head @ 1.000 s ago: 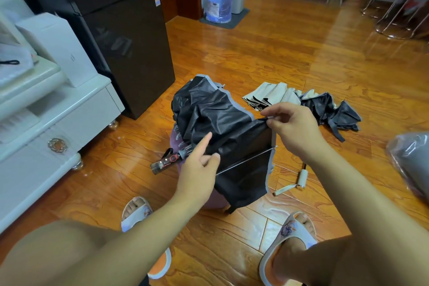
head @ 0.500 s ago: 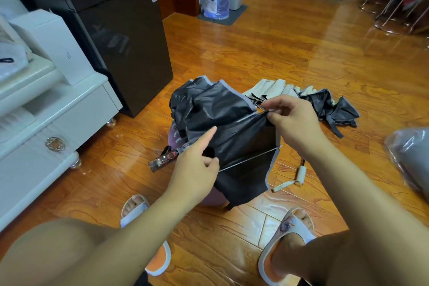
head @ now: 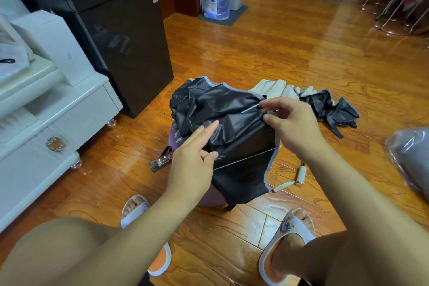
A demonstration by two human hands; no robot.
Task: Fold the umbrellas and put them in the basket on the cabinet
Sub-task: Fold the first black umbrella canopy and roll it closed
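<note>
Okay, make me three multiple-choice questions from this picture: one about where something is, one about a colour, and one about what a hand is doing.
1. Where does the second umbrella lie?
A. On the floor beyond the right hand
B. On the white cabinet
C. Across the person's knee

2. What colour is the inner side of the held umbrella?
A. Red
B. Black
C. Yellow

3. What is the right hand doing?
A. Lying flat on the floor
B. Pinching the canopy edge at a rib tip
C. Hanging empty

Answers:
1. A, it lies crumpled on the wooden floor behind that hand.
2. B, the glossy lining is black with a grey edge.
3. B, thumb and fingers close on the fabric by the metal rib.
</note>
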